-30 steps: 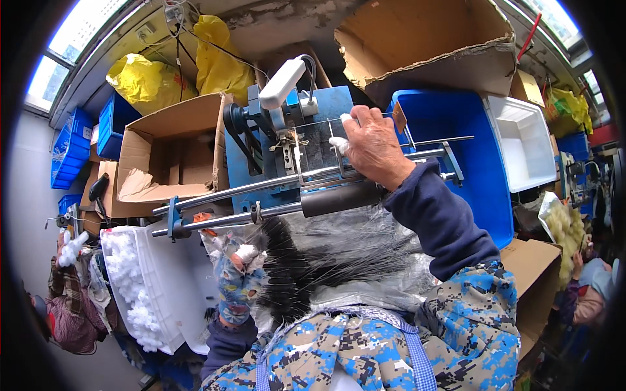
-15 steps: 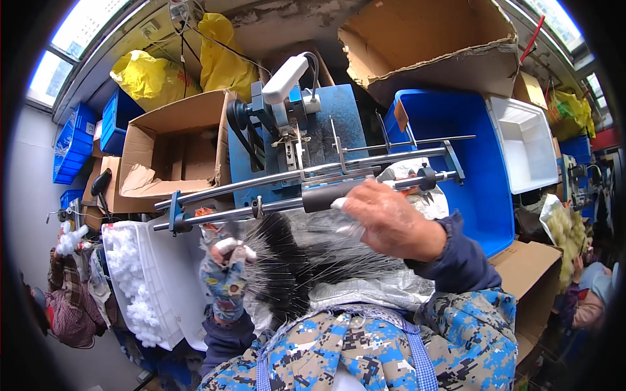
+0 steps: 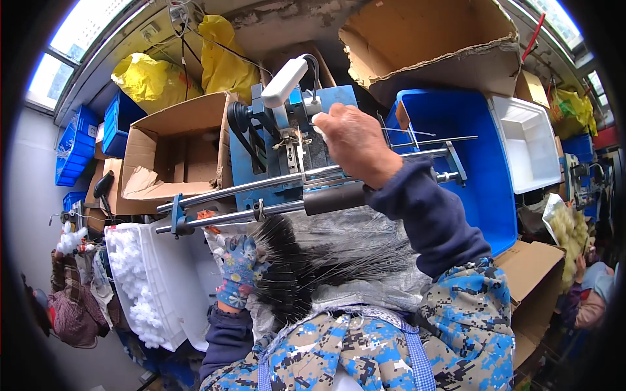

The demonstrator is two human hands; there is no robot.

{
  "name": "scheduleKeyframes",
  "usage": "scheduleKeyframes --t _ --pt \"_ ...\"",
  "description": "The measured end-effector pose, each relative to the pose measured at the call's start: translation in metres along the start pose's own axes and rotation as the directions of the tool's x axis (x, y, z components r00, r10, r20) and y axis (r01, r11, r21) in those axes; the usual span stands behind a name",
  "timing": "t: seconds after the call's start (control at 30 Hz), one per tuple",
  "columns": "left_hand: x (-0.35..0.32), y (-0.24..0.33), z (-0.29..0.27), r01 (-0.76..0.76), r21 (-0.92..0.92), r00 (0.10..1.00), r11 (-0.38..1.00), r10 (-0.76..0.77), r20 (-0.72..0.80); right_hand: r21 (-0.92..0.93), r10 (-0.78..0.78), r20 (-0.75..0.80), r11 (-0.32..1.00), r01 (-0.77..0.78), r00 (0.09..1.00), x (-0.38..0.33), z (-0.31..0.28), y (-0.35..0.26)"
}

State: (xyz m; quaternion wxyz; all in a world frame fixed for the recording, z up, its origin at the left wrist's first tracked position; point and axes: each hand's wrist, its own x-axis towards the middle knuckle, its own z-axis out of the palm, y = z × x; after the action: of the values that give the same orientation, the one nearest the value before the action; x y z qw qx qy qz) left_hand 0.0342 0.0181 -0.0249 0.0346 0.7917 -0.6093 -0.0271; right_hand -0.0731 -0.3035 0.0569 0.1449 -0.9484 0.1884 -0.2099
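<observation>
My left hand (image 3: 238, 270), in a floral glove, rests at the left edge of a bundle of thin black wire-like strands (image 3: 285, 270). Its fingertips are hidden, so I cannot tell whether it grips any. The strands spread across a silvery-white sheet (image 3: 365, 290) in front of me. Over the blue bench machine (image 3: 251, 166) my bare right hand (image 3: 355, 143) is closed, with white wrapping on a fingertip. What it pinches, if anything, is too small to make out. Below that wrist runs a metal bar with a dark grey sleeve (image 3: 336, 197), partly covered by my forearm.
A white bin of fluffy white pieces (image 3: 134, 287) stands at the left. Cardboard boxes (image 3: 173, 153) sit behind it and at the back right. A blue tub (image 3: 456, 124) and a white tub (image 3: 525, 143) are on the right. Other people work at both sides.
My right hand has moved up and away from the grey sleeve to the machine, its forearm now crossing the bars. My left hand has turned and lowered onto the strands.
</observation>
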Motion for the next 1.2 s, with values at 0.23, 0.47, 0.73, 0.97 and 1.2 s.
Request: scheduleKeyframes --t 0.23,0.47,0.73,0.97,1.2 --pt "0.007 0.003 -0.02 0.101 -0.34 0.993 0.935 -0.118 -0.028 -0.119 0.04 0.15 0.993 -0.022 0.988 0.019 0.057 0.026" --pt "0.019 0.019 -0.036 0.004 -0.433 0.975 0.901 -0.099 -0.197 -0.172 0.001 0.137 0.985 0.023 0.991 0.017 0.061 0.023" --pt "0.027 0.033 -0.045 -0.06 -0.399 0.979 0.915 -0.024 -0.203 -0.217 0.007 0.171 0.976 0.03 0.985 0.017 0.054 0.02" --pt "0.022 0.037 -0.04 0.046 -0.515 0.985 0.856 -0.125 -0.119 -0.199 0.002 0.156 0.98 0.03 0.988 0.018 0.057 0.02" --pt "0.03 0.042 -0.042 -0.125 -0.385 0.967 0.914 0.026 -0.252 -0.097 0.068 0.182 0.994 -0.051 0.981 0.02 0.064 0.027"
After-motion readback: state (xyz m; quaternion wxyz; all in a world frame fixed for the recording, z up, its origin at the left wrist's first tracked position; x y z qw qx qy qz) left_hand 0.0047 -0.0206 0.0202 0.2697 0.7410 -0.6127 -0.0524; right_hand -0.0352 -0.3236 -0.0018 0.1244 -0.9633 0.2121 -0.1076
